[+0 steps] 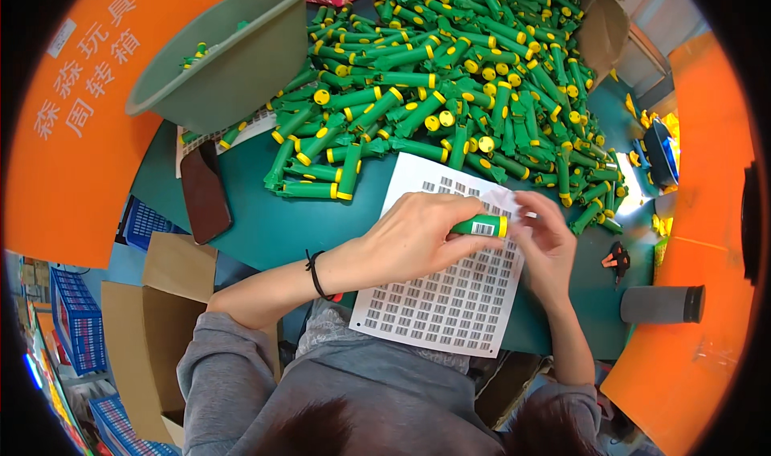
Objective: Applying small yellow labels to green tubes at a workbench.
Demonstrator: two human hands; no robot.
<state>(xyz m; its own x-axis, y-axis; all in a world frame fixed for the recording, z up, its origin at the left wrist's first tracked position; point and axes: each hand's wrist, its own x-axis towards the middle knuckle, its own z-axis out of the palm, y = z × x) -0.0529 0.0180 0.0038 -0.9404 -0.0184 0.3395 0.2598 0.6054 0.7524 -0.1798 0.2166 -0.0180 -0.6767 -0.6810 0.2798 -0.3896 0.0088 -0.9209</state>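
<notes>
My left hand (438, 229) is closed around a green plastic tube (464, 226) with a yellow end ring. A small barcode label (483, 229) lies on the tube's side, facing up. Close to the yellow end is my right hand (546, 243), its fingers loosely bent and the thumb apart from the forefinger. Both hands are over a white sheet of barcode stickers (438, 311), which lies on the green table and overhangs its near edge. A whitish, crumpled-looking bit of paper (499, 200) shows between the hands; whether my right fingers touch it is unclear.
A big pile of green tubes with yellow ends (450, 70) covers the far table. To the left stand a grey-green tub (225, 62) and a dark red phone-like case (205, 192). A grey cylinder (662, 304) and a small black-and-orange tool (617, 261) lie right. An open carton (128, 351) sits lower left.
</notes>
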